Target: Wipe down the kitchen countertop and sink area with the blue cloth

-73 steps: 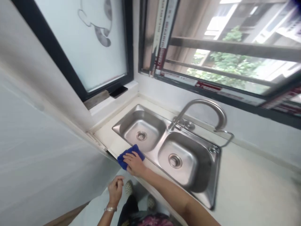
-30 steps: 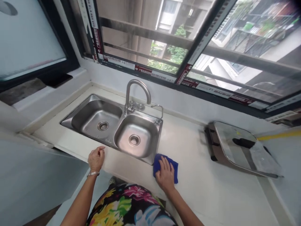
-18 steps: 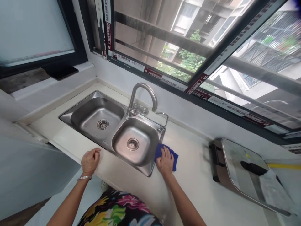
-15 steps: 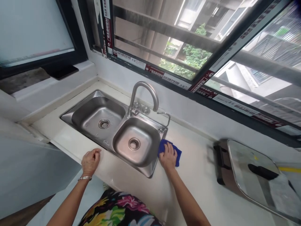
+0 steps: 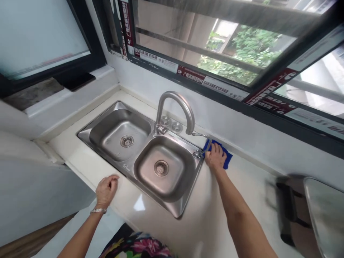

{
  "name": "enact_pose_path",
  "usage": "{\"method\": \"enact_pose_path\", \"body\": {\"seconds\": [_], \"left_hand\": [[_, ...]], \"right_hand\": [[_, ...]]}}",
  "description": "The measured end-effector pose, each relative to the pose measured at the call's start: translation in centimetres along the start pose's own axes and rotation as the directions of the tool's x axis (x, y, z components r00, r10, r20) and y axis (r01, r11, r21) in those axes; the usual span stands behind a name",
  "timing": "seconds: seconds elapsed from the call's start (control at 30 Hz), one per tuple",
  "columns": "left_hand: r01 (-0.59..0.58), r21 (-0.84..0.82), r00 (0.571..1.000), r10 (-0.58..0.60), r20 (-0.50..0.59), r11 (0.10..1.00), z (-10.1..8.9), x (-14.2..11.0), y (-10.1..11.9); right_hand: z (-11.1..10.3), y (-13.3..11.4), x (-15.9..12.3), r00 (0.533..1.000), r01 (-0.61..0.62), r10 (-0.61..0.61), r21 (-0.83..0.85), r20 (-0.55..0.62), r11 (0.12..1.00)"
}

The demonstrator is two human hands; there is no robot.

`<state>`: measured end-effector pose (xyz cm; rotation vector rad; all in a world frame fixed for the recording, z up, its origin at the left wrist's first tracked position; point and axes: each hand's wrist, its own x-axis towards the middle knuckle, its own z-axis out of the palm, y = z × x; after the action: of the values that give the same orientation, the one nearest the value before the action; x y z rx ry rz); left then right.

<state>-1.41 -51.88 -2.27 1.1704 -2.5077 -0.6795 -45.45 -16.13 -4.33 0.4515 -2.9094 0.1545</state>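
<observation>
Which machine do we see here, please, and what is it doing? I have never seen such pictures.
No machine: these are a person's own bare hands, seen from a camera worn on the head, looking forward and down. The right hand holds a blue cloth beside the far right corner of a two-bowl steel sink. The left hand, loosely closed, is by the front edge of the pale counter; I see nothing in it. A curved tap stands behind the sink. Far right, the picture cuts off a brown appliance.

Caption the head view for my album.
Right hand on a blue cloth beside a steel double sink; left hand loosely curled.
</observation>
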Motion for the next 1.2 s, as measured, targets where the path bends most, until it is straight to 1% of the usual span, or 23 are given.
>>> {"method": "enact_pose_path", "body": {"seconds": [0.07,0.13,0.2,0.3,0.37,0.47,0.7,0.83,0.93,1.03,1.1,1.13,1.2], "left_hand": [[0.009,-0.007,1.0,-0.009,0.014,1.0,-0.1,0.0,0.0],[0.02,-0.007,1.0,-0.02,0.012,1.0,-0.2,-0.1,0.0],[0.024,-0.004,1.0,-0.024,0.006,1.0,-0.2,-0.1,0.1],[0.017,-0.007,1.0,-0.017,0.013,1.0,-0.3,0.0,0.2],[0.022,-0.003,1.0,-0.022,0.019,1.0,-0.4,0.0,0.2],[0.021,0.013,1.0,-0.021,0.015,1.0,-0.6,0.0,0.4],[-0.01,0.041,1.0,0.01,0.01,0.999,-0.7,0.0,0.4],[-0.047,0.028,0.999,0.047,-0.002,0.999,-0.5,-0.1,0.0],[-0.06,0.02,0.998,0.06,-0.001,0.998,-0.4,-0.2,-0.2],[-0.059,0.016,0.998,0.059,0.0,0.998,-0.3,-0.1,-0.3],[-0.057,0.018,0.998,0.057,-0.003,0.998,-0.3,-0.1,-0.3],[-0.056,0.02,0.998,0.056,-0.006,0.998,-0.3,-0.1,-0.3],[-0.062,0.023,0.998,0.062,-0.008,0.998,-0.2,0.0,-0.4]], "right_hand": [[0.3,0.1,1.2,1.0,-0.009,0.009,0.0,-0.003,1.0],[0.3,0.0,1.7,1.0,-0.018,0.018,0.006,-0.004,1.0],[0.0,-0.3,1.5,1.0,-0.023,0.023,0.009,0.011,1.0],[-0.7,-1.0,0.1,0.999,-0.05,0.05,0.002,0.019,0.999],[-1.2,-1.5,-1.5,0.998,-0.06,0.06,0.0,0.014,0.998],[-2.0,-2.0,-4.7,1.0,-0.016,0.016,0.001,0.005,1.0],[-3.8,-3.4,-14.2,0.996,0.085,-0.085,0.011,-0.006,0.996],[-4.4,-3.7,-19.9,0.979,0.204,-0.204,0.025,0.0,0.979],[-4.9,-2.9,-23.4,0.948,0.32,-0.32,0.043,-0.008,0.947],[-5.3,-1.4,-25.2,0.896,0.443,-0.444,0.076,-0.002,0.893],[-5.4,-0.2,-25.0,0.874,0.484,-0.486,0.091,0.007,0.87],[-5.3,0.4,-24.6,0.877,0.477,-0.48,0.09,0.008,0.874],[-5.0,1.6,-23.0,0.913,0.407,-0.407,0.068,-0.003,0.911]]}}
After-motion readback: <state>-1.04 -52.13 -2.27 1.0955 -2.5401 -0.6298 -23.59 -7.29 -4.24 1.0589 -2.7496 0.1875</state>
